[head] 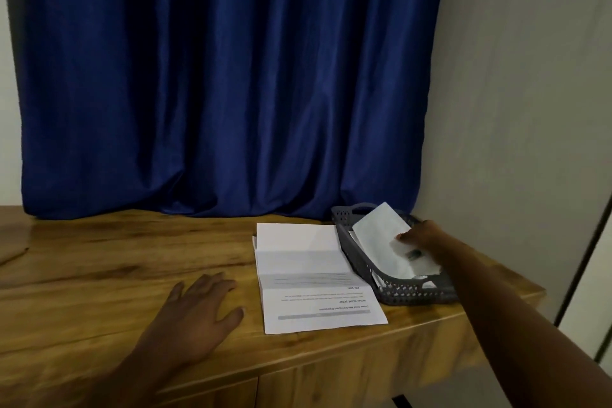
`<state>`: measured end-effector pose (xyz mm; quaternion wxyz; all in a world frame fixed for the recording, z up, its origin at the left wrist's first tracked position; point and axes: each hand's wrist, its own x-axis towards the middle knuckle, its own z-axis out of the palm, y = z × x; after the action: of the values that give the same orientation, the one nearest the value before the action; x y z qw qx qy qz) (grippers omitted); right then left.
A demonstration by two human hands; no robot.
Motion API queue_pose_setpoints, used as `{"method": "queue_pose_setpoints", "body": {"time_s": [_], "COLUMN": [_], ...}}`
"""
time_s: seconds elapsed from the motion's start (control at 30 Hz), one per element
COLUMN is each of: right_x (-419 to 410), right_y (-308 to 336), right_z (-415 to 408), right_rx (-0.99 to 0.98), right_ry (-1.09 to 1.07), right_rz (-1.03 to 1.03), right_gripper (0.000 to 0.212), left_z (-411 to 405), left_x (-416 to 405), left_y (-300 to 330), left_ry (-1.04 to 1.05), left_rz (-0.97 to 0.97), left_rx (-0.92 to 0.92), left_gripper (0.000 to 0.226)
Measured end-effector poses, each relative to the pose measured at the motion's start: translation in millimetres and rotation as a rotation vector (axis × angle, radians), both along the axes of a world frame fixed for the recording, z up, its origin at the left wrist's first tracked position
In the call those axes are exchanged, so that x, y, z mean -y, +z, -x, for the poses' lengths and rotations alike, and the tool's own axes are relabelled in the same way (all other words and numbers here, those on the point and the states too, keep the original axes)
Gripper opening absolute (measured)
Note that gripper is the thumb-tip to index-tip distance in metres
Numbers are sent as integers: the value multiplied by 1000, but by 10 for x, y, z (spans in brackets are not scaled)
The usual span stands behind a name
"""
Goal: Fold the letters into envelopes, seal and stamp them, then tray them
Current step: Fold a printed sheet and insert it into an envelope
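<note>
Letter (314, 275) on table (99, 275), tray (414, 295) just right, envelope (381, 235) inside

The table (99, 262) is wood-grained with a smooth, slightly glossy finish that catches light at the left of the frame. The curtain (215, 76) behind it is blue cloth with a satin sheen. The letter (308, 262) and envelope (381, 235) are matt white paper. The tray (414, 295) is grey perforated plastic, matt.

Blurring past reading on the letter (314, 275) beside the grey tray (414, 295), hiding papers deep in that tray under the white envelope (387, 238), covering the right hand (422, 238) fingers behind it, smearing its dark stamp (414, 254).
</note>
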<state>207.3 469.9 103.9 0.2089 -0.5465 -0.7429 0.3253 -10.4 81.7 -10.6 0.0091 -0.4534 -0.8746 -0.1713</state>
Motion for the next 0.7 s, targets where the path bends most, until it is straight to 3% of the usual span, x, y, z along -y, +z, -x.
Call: {"method": "queue_pose_setpoints", "body": {"time_s": [0.13, 0.2, 0.4, 0.5, 0.6, 0.7], "right_x": [-548, -406, -166, -223, 156, 847], "right_y": [-302, -269, -258, -203, 38, 100], "right_z": [123, 139, 32, 19, 50, 74], "right_rx": [77, 142, 202, 203, 248, 14], "right_ry": [26, 16, 36, 122, 258, 427], "right_rz": [6, -26, 3, -215, -436, -561], "right_gripper": [67, 72, 45, 44, 21, 16], "left_z": [21, 34, 44, 33, 21, 26], "left_x": [-14, -17, -19, -14, -4, 1], "left_y": [-3, -12, -31, -18, -9, -22], "left_ry": [0, 0, 3, 2, 1, 5], "left_rz": [0, -6, -29, -28, -34, -31], "left_rx": [13, 11, 14, 10, 6, 15], "left_gripper": [64, 63, 62, 60, 60, 62]}}
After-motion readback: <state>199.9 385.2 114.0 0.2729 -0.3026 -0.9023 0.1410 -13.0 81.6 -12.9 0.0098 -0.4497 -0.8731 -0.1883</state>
